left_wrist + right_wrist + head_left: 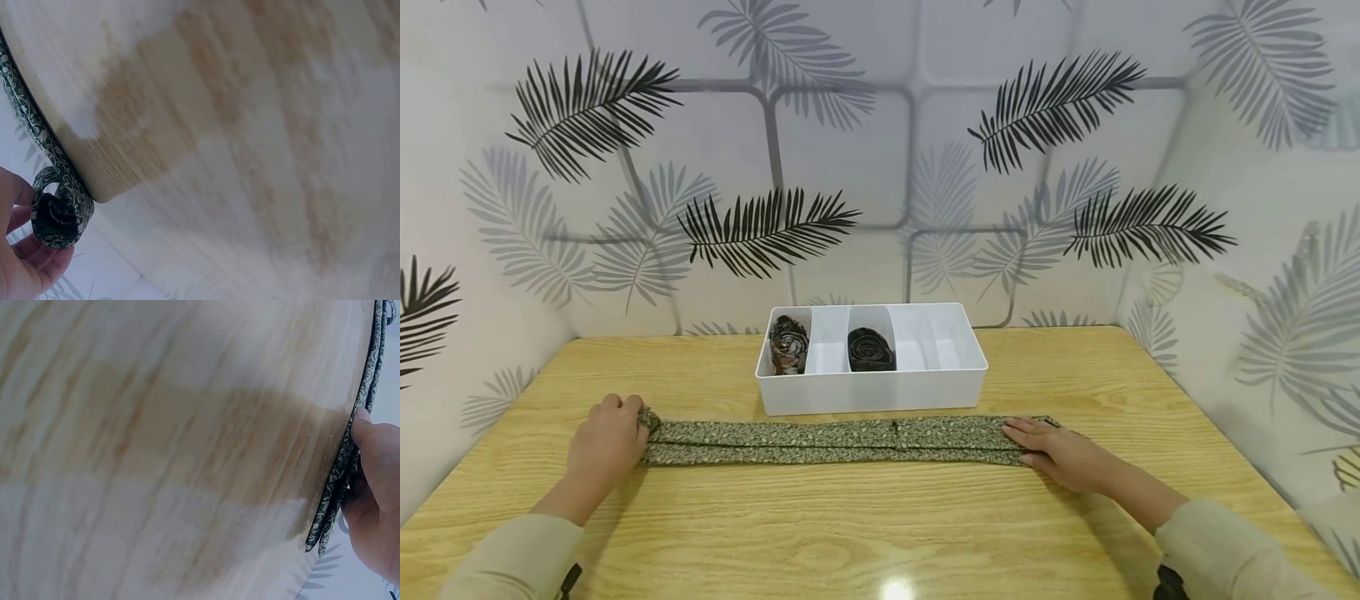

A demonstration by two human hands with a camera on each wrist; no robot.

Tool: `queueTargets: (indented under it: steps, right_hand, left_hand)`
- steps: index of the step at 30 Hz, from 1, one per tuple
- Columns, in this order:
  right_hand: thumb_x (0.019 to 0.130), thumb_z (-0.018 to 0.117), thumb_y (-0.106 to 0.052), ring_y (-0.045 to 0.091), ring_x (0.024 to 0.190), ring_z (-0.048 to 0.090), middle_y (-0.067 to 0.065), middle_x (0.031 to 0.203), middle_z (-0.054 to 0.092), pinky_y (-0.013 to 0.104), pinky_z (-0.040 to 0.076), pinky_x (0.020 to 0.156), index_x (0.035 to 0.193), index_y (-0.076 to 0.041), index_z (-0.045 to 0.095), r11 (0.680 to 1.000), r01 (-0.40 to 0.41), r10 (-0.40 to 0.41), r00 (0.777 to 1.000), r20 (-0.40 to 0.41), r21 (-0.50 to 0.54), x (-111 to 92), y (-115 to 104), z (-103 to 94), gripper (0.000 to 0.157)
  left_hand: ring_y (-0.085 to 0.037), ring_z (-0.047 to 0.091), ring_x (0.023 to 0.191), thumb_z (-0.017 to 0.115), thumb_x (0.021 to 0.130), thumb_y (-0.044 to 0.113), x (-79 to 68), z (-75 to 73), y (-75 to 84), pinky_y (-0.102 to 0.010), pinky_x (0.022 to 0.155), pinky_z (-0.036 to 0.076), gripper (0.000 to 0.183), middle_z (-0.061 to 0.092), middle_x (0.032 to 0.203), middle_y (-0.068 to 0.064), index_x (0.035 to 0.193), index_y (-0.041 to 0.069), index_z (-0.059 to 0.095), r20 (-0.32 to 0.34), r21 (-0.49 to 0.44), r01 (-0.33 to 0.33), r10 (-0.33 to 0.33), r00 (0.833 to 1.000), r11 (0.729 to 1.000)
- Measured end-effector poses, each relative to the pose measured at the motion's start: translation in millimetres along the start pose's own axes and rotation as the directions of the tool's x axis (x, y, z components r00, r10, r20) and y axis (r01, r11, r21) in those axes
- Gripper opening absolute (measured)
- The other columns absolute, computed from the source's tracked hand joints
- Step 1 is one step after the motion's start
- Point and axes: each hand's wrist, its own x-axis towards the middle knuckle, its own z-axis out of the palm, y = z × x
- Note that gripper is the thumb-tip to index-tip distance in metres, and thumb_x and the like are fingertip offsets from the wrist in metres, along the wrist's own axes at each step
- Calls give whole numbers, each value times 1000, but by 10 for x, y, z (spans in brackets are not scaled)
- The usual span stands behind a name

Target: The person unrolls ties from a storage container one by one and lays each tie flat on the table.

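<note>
A long strip of green floral cloth [820, 442], folded lengthwise, lies flat across the wooden table. Its left end is curled into a small roll [62, 215], with a loop showing at the side in the left wrist view. My left hand [606, 437] grips this roll, fingers curled over it and bent around its end. At the strip's other end, my right hand [1063, 454] rests on the cloth with fingers extended over the top. The right wrist view shows the thumb [360, 428] against the strip's near edge and two layered folds [325, 519].
Behind the strip stands a white divided box [872, 393]. A brown patterned cloth roll [789, 346] sits in its leftmost compartment and a black cloth roll [871, 349] in a middle one. Leaf-print wall covering [880, 167] rises at the back edge of the table [850, 525].
</note>
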Motion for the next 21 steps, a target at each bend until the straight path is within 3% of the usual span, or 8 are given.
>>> queueTargets:
  steps: [13, 21]
  right_hand:
    - [91, 50, -14, 46, 123, 37, 26, 135, 41, 54, 36, 96, 131, 5, 43, 1000, -14, 14, 1000, 1, 19, -32, 4, -32, 45]
    - [93, 48, -17, 47, 123, 36, 26, 135, 41, 54, 36, 96, 131, 6, 42, 1000, -5, 5, 1000, 3, 27, -66, 38, -31, 45]
  left_hand:
    - [-36, 51, 68, 58, 79, -1, 6, 12, -22, -37, 47, 48, 23, 50, 85, -29, 98, -14, 52, -53, 57, -10, 13, 999, 998]
    - [-37, 53, 69, 59, 85, 15, -2, 17, -41, -42, 53, 48, 32, 51, 86, -29, 99, -13, 54, -47, 24, 11, -10, 999, 1000]
